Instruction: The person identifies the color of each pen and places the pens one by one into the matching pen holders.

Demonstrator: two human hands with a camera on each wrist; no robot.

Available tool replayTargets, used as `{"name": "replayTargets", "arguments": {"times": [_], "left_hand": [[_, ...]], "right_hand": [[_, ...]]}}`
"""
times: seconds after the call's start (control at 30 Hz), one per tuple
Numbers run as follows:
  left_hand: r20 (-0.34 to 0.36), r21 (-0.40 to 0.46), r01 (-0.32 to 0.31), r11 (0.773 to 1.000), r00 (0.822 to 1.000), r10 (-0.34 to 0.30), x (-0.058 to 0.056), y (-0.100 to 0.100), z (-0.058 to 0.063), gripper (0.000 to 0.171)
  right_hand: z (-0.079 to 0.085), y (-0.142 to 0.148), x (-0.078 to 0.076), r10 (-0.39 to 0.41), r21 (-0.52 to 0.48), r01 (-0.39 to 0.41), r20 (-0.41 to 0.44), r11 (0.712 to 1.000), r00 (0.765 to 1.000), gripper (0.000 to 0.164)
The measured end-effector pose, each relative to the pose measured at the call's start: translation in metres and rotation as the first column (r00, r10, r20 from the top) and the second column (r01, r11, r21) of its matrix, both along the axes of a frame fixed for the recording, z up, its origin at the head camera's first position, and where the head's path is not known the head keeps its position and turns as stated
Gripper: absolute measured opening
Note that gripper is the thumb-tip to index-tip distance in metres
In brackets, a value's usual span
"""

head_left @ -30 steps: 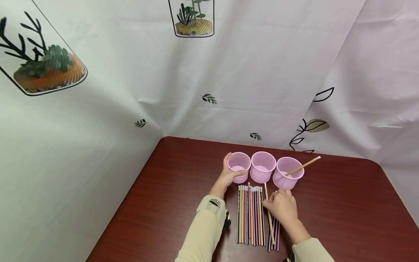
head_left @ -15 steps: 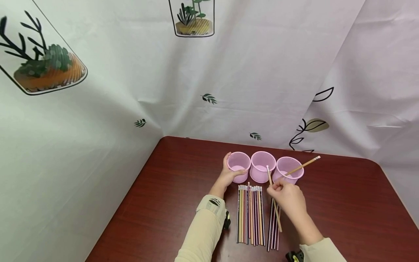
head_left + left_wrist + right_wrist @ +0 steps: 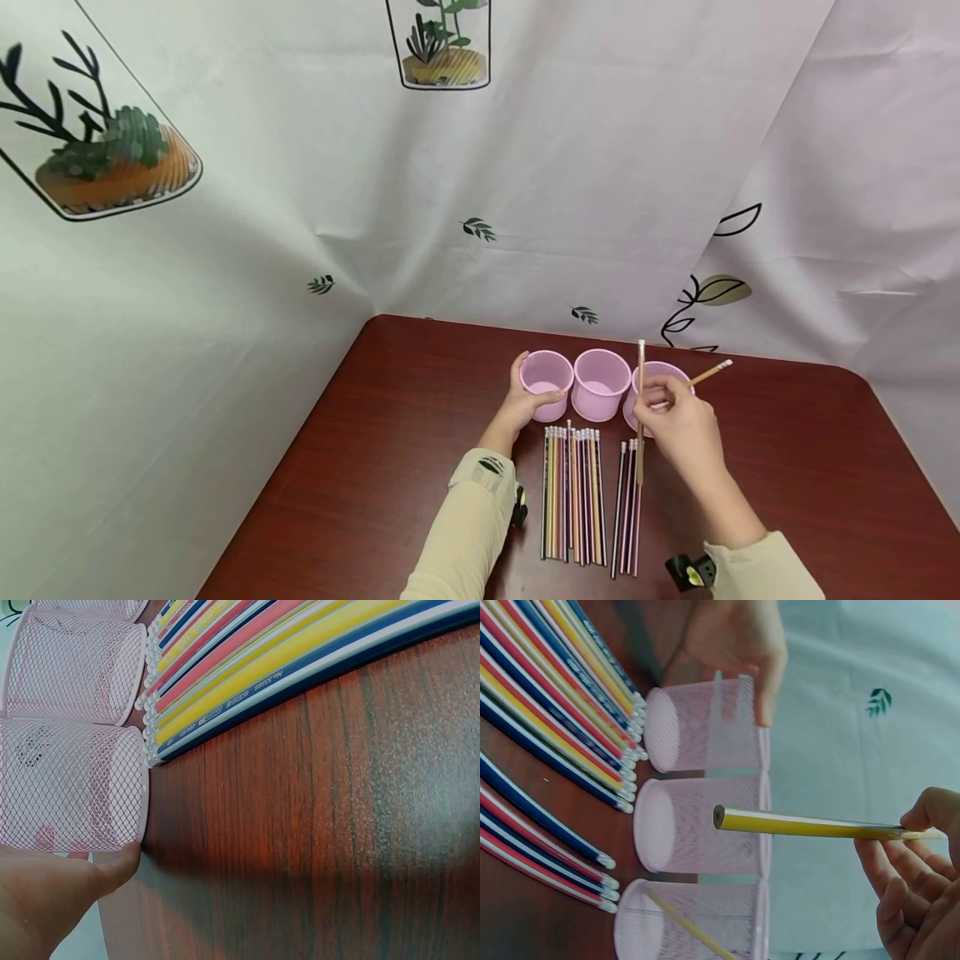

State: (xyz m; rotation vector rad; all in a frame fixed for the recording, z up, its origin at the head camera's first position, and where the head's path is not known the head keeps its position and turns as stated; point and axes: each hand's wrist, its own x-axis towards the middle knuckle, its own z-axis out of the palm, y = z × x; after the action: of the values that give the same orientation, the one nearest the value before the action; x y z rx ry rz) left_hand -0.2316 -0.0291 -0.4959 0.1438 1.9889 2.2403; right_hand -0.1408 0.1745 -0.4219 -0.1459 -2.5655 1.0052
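My left hand [image 3: 521,404] grips the leftmost pink mesh cup [image 3: 553,410], thumb on its near side and fingers round the left. Between the thumb and fingers of my right hand [image 3: 686,425] is a yellow pencil [image 3: 802,823], pinched near its eraser half. The pencil stands almost upright in front of the rightmost pink cup [image 3: 628,410], eraser end up, and my hand hides part of that cup. Another yellow pencil [image 3: 708,372] leans inside the rightmost cup, its eraser end sticking out to the right. The middle pink cup [image 3: 597,407] has nothing in it.
A wide row of striped pencils [image 3: 572,500] lies before the left and middle cups, erasers towards them. Several more pencils [image 3: 626,521] lie in a smaller group to its right. The brown table [image 3: 420,467] meets a white patterned cloth [image 3: 420,250] behind.
My right hand has picked the yellow pencil up from the smaller group, carried it up and right to the rightmost cup, and turned it upright. The left hand has stayed on its cup.
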Motion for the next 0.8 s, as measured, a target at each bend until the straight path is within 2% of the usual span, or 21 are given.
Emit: {"name": "replayTargets", "arguments": {"times": [0.2, 0.43, 0.8], "left_hand": [[0.004, -0.002, -0.009, 1.0, 1.0, 0.009, 0.001, 0.0, 0.0, 0.092], [-0.003, 0.017, -0.003, 1.0, 1.0, 0.003, 0.0, 0.0, -0.002, 0.092], [0.0, 0.01, -0.002, 1.0, 1.0, 0.002, 0.0, 0.001, -0.001, 0.092]], "right_hand": [[0.014, 0.007, -0.004, -0.018, -0.075, 0.015, -0.043, 0.997, 0.999, 0.027], [0.025, 0.016, -0.011, -0.017, -0.149, 0.003, -0.094, 0.989, 0.995, 0.023], [0.041, 0.028, -0.019, -0.108, -0.204, 0.086, -0.1, 0.975, 0.989, 0.035]]}}
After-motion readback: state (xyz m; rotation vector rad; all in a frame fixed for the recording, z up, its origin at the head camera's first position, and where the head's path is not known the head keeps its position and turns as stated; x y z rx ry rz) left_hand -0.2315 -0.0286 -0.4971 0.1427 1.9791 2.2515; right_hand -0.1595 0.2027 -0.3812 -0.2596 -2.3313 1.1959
